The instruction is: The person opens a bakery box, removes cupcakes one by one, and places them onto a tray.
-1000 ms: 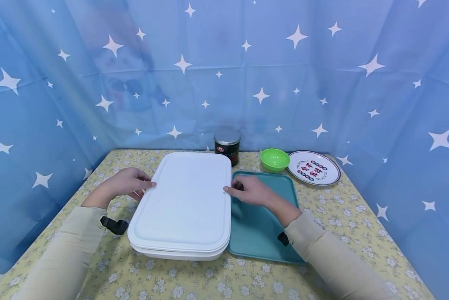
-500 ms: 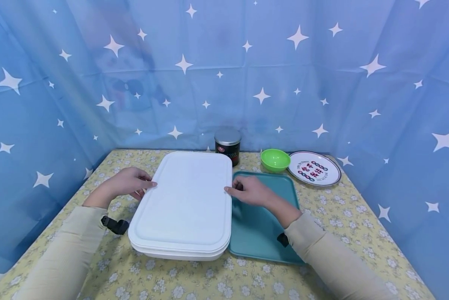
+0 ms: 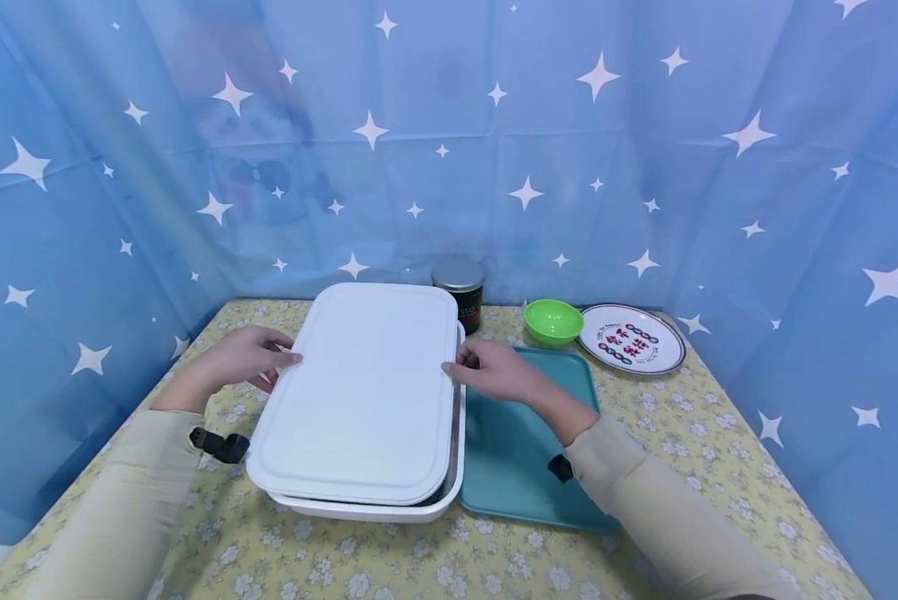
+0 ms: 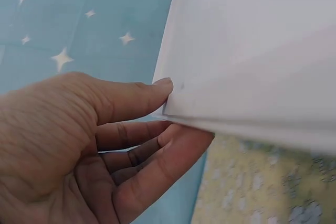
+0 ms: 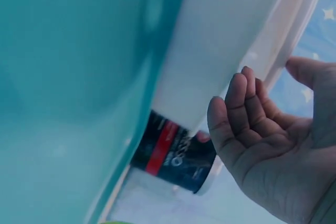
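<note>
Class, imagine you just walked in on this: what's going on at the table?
A person holds a white lid by its long sides, left hand on one, right hand on the other. The lid sits out of line over a white container, leaving a gap along the right. A teal tray lies to the right; a tin, green bowl and plate stand farther back.

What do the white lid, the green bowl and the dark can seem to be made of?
White lid: probably plastic, smooth and fairly matte, with a molded-looking line around its edge.
Green bowl: likely plastic, given its bright, even color and slight sheen.
Dark can: perhaps metal, judging by its silvery top; the printed side could be card.
</note>
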`<state>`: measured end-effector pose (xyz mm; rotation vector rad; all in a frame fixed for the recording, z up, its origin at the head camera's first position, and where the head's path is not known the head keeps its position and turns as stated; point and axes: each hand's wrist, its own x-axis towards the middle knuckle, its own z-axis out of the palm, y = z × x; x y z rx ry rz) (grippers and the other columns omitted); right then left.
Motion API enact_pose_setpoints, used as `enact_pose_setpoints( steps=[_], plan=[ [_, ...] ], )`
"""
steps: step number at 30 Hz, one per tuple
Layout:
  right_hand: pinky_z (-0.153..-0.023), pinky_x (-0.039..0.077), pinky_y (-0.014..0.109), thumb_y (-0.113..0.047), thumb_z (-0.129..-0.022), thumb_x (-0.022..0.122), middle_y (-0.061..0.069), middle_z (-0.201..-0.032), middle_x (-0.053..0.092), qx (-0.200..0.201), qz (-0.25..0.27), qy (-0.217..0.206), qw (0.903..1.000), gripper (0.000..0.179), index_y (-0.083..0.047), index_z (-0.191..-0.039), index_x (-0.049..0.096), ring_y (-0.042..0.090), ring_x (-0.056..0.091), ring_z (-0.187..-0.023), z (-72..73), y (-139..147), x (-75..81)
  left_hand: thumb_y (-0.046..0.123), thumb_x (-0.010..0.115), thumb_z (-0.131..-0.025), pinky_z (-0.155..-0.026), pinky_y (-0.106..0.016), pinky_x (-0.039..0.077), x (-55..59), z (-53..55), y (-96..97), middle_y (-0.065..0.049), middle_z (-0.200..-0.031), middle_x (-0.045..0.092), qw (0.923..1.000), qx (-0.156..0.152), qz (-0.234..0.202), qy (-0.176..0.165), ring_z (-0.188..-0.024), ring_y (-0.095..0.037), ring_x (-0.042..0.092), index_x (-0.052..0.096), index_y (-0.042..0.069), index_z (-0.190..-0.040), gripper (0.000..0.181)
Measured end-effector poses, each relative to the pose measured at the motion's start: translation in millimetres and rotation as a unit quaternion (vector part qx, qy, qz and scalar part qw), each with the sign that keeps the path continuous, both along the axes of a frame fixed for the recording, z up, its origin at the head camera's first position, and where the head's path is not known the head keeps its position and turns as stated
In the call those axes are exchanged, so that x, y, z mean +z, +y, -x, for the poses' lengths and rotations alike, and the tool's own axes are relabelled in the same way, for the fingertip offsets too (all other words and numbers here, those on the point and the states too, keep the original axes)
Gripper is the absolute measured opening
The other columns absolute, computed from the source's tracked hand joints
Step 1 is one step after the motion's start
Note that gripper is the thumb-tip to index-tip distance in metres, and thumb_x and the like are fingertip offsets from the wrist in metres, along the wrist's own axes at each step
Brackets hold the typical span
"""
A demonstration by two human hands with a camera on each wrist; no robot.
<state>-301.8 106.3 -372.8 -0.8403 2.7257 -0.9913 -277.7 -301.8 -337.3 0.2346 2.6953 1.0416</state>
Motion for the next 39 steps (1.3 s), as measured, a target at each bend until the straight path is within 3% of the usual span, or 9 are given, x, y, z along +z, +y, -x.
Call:
enact_pose_setpoints(
  steps=[8,14,20,25,29,34,39],
  plan=[
    [-0.056,0.043,0.035,-0.047,-0.101,0.059,0.003,-0.07,0.06,0.022,0.002,0.009,0.9997,0.03,-0.018,-0.096,0.065,0.019,0.05,-0.06,8.3,-38.9,27.0,0.033,0.063,-0.101,-0.072,-0.039,0.061,27.8,-10.2,-34.1,-0.02,-0.113,0.065,0.9994,0.033,0.011,0.01,-0.082,-0.022,0.07,0.05,-0.009,-0.14,0.059],
    [-0.062,0.046,0.037,-0.046,-0.101,0.059,0.009,-0.086,0.067,0.046,0.023,-0.023,0.9984,0.034,-0.014,-0.096,0.067,0.02,0.055,-0.068,15.6,-72.9,38.7,0.036,0.061,-0.102,-0.072,-0.04,0.06,40.4,-16.1,-65.0,-0.017,-0.107,0.066,0.9976,0.053,0.039,0.023,-0.081,-0.022,0.067,0.051,-0.01,-0.137,0.059],
    [-0.06,0.048,0.037,-0.047,-0.101,0.059,0.01,-0.094,0.068,0.052,0.024,-0.066,0.9962,0.038,-0.01,-0.101,0.067,0.026,0.058,-0.072,19.9,-99.7,39.2,0.034,0.06,-0.103,-0.068,-0.038,0.058,41.8,-20.9,-85.3,-0.01,-0.088,0.064,0.9957,0.065,0.064,0.011,-0.074,-0.023,0.064,0.052,-0.012,-0.136,0.057],
    [-0.063,0.049,0.035,-0.043,-0.101,0.061,0.007,-0.091,0.069,0.059,0.025,-0.061,0.9961,0.033,-0.011,-0.096,0.069,0.032,0.064,-0.082,20.9,-115.6,38.4,0.034,0.058,-0.103,-0.064,-0.037,0.055,41.2,-24.0,-96.5,-0.007,-0.074,0.06,0.9944,0.073,0.077,0.003,-0.067,-0.024,0.06,0.052,-0.011,-0.135,0.055],
    [-0.062,0.049,0.033,-0.04,-0.1,0.062,0.005,-0.084,0.07,0.072,0.018,-0.044,0.9963,0.033,-0.009,-0.092,0.071,0.027,0.063,-0.072,19.7,-128.6,39.6,0.034,0.058,-0.103,-0.066,-0.038,0.057,43.3,-27.7,-107.6,-0.009,-0.082,0.062,0.9927,0.08,0.09,0.007,-0.07,-0.024,0.061,0.052,-0.012,-0.134,0.056],
    [-0.059,0.045,0.031,-0.039,-0.101,0.061,0.008,-0.08,0.069,0.089,0.015,-0.05,0.9947,0.038,-0.004,-0.093,0.072,0.016,0.051,-0.058,18.1,-144.0,42.2,0.035,0.059,-0.103,-0.07,-0.041,0.059,47.0,-33.6,-119.8,-0.018,-0.104,0.064,0.9905,0.098,0.096,0.011,-0.078,-0.023,0.063,0.053,-0.013,-0.133,0.057],
    [-0.058,0.043,0.03,-0.038,-0.101,0.061,0.011,-0.082,0.069,0.107,0.017,-0.057,0.9925,0.036,-0.006,-0.088,0.071,0.015,0.047,-0.056,17.2,-158.4,45.2,0.034,0.058,-0.103,-0.071,-0.042,0.058,48.7,-38.4,-132.0,-0.022,-0.108,0.063,0.9884,0.114,0.1,0.009,-0.079,-0.023,0.063,0.05,-0.014,-0.135,0.059]
  ],
)
